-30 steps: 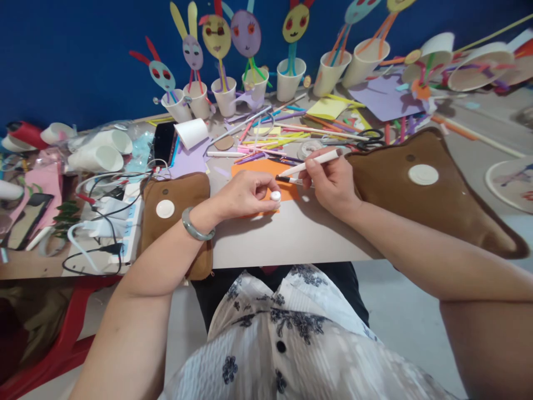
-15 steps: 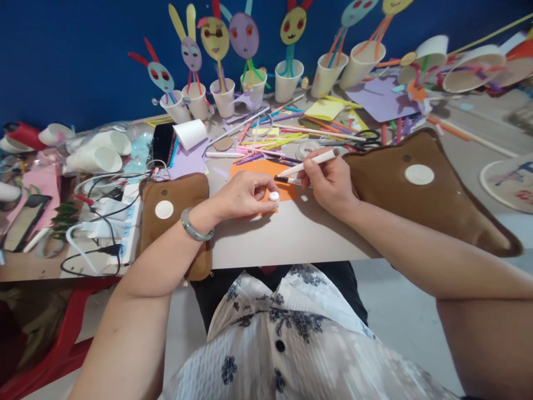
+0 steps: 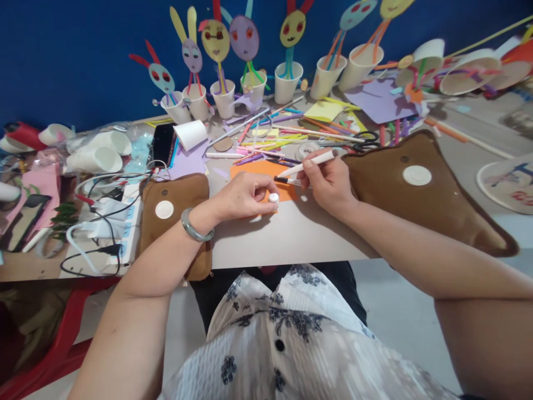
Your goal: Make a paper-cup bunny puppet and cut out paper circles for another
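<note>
Between the thumb and forefinger of my left hand (image 3: 245, 194) is a small white round piece (image 3: 273, 198), too small to make out clearly. My right hand (image 3: 331, 186) grips a white marker (image 3: 310, 163) like a pen, its tip pointing left toward my left hand. Just below that tip, a black-and-white pen (image 3: 287, 180) lies near the fingers of my right hand. Under both hands is a sheet of orange paper (image 3: 287, 194), partly hidden. A tiny white scrap (image 3: 303, 199) rests on the table beside my right fingers.
Paper cups (image 3: 288, 83) with rabbit-faced figures line the back. Colourful pipe cleaners (image 3: 275, 139) and scissors (image 3: 364, 139) lie in front of them. Brown pouches (image 3: 170, 194) flank my arms. A power strip (image 3: 132, 222) with cables and a phone (image 3: 162, 143) are at left.
</note>
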{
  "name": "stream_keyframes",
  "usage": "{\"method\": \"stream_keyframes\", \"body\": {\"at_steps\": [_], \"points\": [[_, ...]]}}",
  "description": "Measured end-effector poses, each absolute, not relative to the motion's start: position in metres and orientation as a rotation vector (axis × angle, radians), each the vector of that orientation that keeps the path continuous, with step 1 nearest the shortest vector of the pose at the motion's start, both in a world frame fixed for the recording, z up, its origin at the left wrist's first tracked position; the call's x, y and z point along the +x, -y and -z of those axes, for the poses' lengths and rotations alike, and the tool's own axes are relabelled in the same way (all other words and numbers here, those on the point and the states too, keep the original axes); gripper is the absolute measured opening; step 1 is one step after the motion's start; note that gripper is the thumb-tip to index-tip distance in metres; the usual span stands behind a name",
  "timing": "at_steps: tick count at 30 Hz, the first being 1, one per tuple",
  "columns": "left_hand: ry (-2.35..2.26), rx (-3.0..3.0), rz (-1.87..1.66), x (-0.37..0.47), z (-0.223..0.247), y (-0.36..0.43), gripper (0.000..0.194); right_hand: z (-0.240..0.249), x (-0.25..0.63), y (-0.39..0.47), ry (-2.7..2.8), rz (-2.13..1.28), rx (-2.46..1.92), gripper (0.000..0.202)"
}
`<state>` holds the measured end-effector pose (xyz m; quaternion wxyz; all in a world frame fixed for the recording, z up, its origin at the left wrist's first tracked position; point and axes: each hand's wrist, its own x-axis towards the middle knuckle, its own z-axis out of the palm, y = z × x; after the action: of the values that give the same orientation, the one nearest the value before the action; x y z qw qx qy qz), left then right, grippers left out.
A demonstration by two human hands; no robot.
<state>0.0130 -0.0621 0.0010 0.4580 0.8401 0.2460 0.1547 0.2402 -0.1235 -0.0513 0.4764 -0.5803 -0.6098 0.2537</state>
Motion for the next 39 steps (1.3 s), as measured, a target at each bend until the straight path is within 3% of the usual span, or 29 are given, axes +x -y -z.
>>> {"method": "stream_keyframes", "body": {"at_steps": [20,31,39], "points": [[-0.616,2.074,-0.367,0.014,-0.002,0.065,0.014,0.054,0.240,0.122,1.462,-0.595,-1.421,0.048],[-0.596,2.091,-0.326,0.013,-0.005,0.062,0.018,0.030,0.237,0.122,1.602,-0.961,-1.346,0.052],[-0.567,2.155,-0.383,0.013,0.000,0.062,0.011,0.024,0.237,0.102,1.806,-0.992,-1.305,0.048]]}}
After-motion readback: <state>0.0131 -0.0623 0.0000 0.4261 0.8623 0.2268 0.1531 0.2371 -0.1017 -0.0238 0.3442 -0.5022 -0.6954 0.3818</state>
